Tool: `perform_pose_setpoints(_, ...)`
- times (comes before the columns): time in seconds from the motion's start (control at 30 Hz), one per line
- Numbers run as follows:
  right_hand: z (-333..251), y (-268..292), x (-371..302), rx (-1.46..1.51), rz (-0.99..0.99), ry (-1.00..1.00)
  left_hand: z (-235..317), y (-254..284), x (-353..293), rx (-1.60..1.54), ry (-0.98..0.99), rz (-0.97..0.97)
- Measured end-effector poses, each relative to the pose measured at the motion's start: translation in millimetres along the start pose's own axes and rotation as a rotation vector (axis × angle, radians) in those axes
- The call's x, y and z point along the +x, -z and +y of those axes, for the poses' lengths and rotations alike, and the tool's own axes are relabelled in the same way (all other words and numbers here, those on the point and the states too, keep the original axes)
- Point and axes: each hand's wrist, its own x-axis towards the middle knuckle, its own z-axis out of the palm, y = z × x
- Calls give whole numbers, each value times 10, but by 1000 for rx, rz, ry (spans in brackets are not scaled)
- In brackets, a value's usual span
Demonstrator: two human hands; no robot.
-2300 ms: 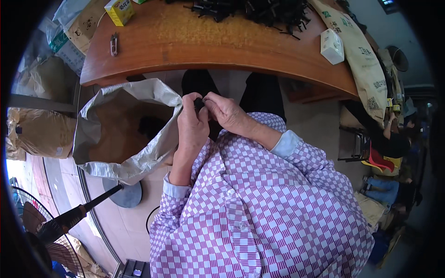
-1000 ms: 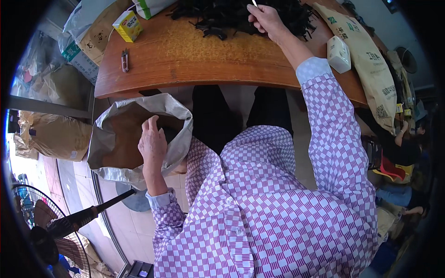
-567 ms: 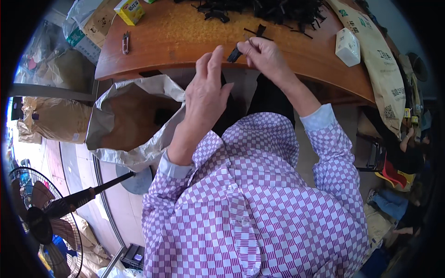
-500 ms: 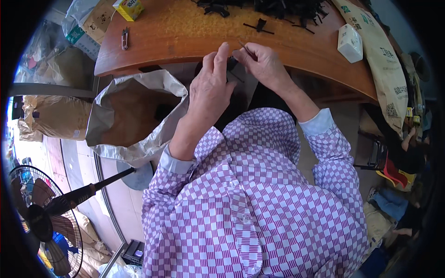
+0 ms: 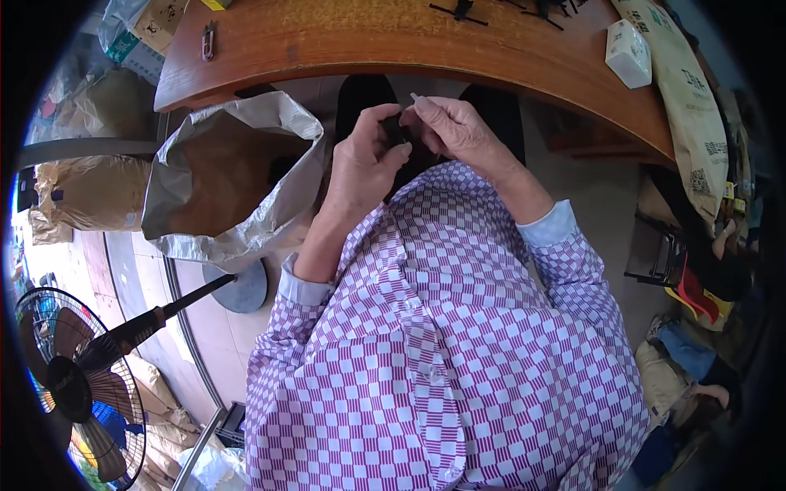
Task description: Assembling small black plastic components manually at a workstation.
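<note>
My left hand (image 5: 364, 159) is closed around a small black piece (image 5: 395, 129), its thumb and fingers pinching it in front of my body, just off the table's near edge. My right hand (image 5: 464, 137) is close beside it, fingers curled together near the black piece. What the right fingers hold is hidden. On the wooden table (image 5: 344, 41), small black pieces with thin straps (image 5: 463, 11) lie at the far edge of view. A pair of thread snips (image 5: 208, 41) rests at the table's left end.
A large open sack (image 5: 237, 237) stands left of my hands, below the table edge. A floor fan (image 5: 74, 389) is at the lower left. On the table's right side are a white packet (image 5: 629, 54) and a long printed paper bag (image 5: 684, 98). Another person's arm (image 5: 711, 394) shows at the right.
The view has tipped downward, so the table sits higher in the picture. Both hands have drawn in toward my body, and the left fingers have curled around the black piece.
</note>
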Motion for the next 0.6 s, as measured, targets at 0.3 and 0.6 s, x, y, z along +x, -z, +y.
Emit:
perform_pose_setpoints(0.3,171,-328,-152,-250,3,175,-158,60,-62,-426,112,6)
perform_pose_setpoints(0.6,194,-418,-141,-410,21,203,-189,51,-95,-128,61,55)
